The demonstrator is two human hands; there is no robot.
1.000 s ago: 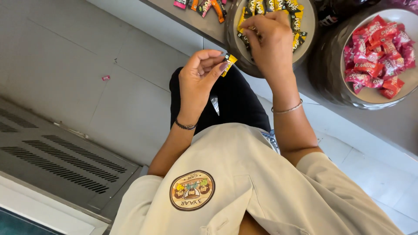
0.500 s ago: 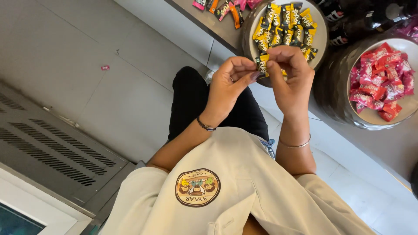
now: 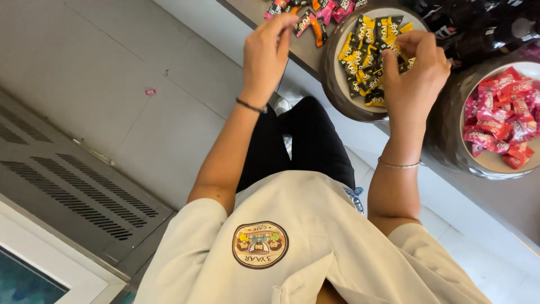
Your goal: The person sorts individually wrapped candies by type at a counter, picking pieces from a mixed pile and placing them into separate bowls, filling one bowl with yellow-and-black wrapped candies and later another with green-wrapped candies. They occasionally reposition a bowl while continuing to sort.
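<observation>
Above the table point(image 3: 253, 8), the right hand point(image 3: 413, 67) rests in the round bowl point(image 3: 332, 84), fingers curled on yellow-and-black candies point(image 3: 360, 59), apparently sorting; whether it grips one I cannot tell. Left hand point(image 3: 267, 48) pinches toward loose candies point(image 3: 312, 14). Red candies point(image 3: 498, 121) fill a second bowl. Grey tiled floor point(image 3: 112, 73) below.

shop counter point(image 3: 315, 53), candy bowls point(image 3: 337, 93), bottles point(image 3: 478, 31)

My right hand point(image 3: 413, 70) digs into the bowl point(image 3: 332, 84) of yellow-black candies point(image 3: 363, 56); my left hand point(image 3: 269, 53) reaches the loose candies point(image 3: 306, 17)
</observation>
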